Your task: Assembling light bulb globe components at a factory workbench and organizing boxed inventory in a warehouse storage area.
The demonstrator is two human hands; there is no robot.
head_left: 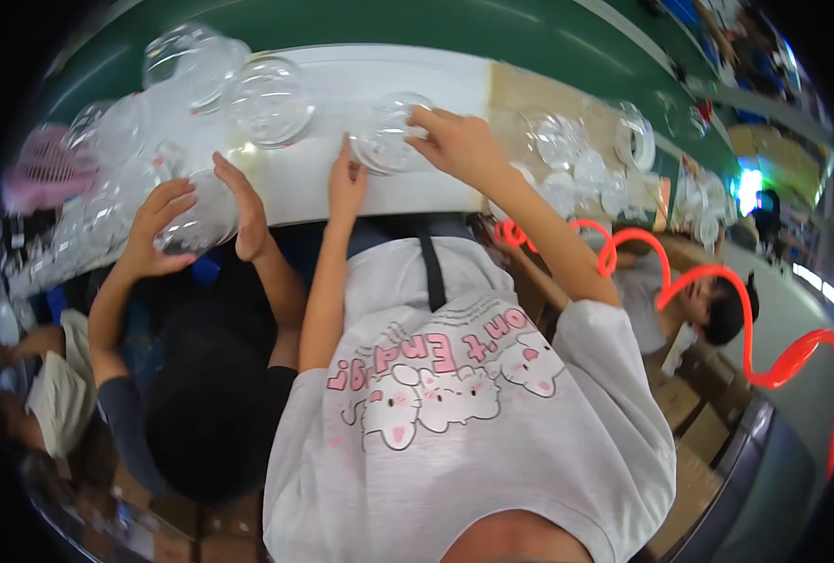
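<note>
A clear, round plastic dome [388, 128] rests on the white tabletop in front of me. My left hand [347, 185] is at its near left edge, index finger and thumb against the rim. From the right, my right hand [462, 145] reaches over the dome, its fingers bent and gripping the right side. Glare and the see-through plastic make the exact contact hard to read. Another clear dome [272, 101] sits just to the left, beside a further clear dome [184, 64] at the far edge.
A co-worker on my left holds a clear dome [197, 214] between both hands. Clear pieces crowd the left end near a pink basket [49, 169]. Several clear and white round parts [576, 159] lie on the right. A red coiled hose [708, 272] hangs beside my right arm.
</note>
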